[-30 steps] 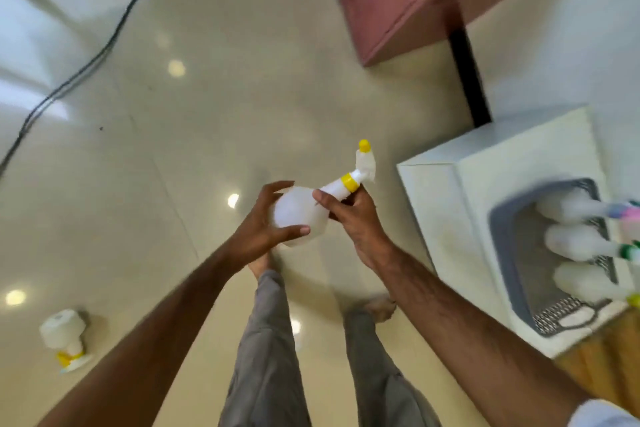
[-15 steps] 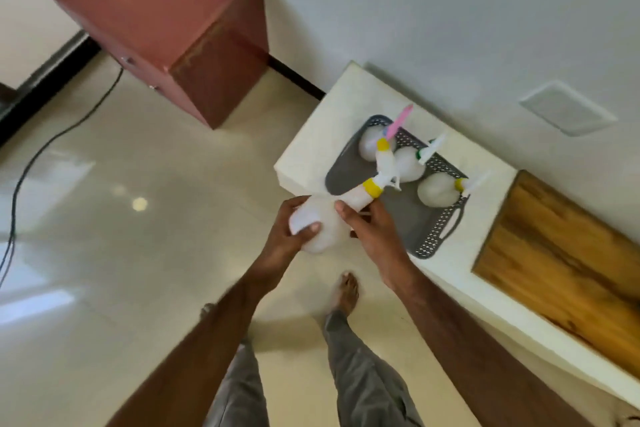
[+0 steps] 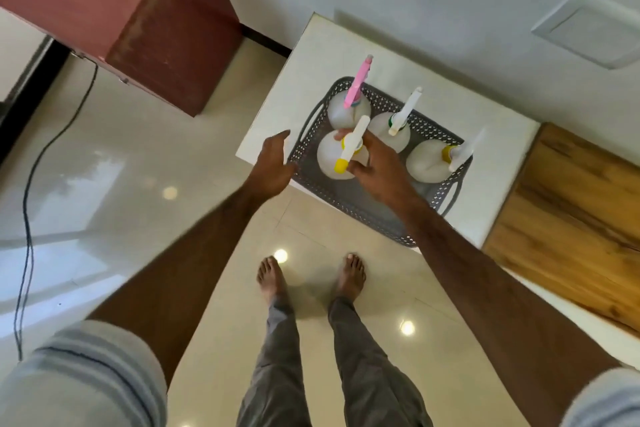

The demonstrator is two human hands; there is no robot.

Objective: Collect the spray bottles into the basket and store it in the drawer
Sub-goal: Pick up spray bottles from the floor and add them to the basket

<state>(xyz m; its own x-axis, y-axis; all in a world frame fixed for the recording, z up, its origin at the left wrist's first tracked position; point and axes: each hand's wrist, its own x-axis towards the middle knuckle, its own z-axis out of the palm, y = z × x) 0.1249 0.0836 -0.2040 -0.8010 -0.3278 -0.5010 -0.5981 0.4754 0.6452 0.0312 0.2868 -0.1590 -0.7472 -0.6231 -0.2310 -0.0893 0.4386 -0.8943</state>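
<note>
Currently the grey perforated plastic basket on the white counter holds four round white spray bottles (pink, green, two yellow collars). Right hand grips the near-left yellow-nozzled spray bottle by its neck, upright inside the basket. Left hand hovers open beside the basket's left handle, holding nothing.

Two bare forearms, long and lean. Pale grey sleeves rolled or pushed up near the elbows, soft fabric with a faint darker seam line across the left one; right sleeve the same grey, only a corner showing. Hands bare, no rings, watch or gloves to be seen. Grey trousers, loose, lightly creased, narrowing toward the ankles. Feet bare, no shoes or socks, toes uncovered.
</note>
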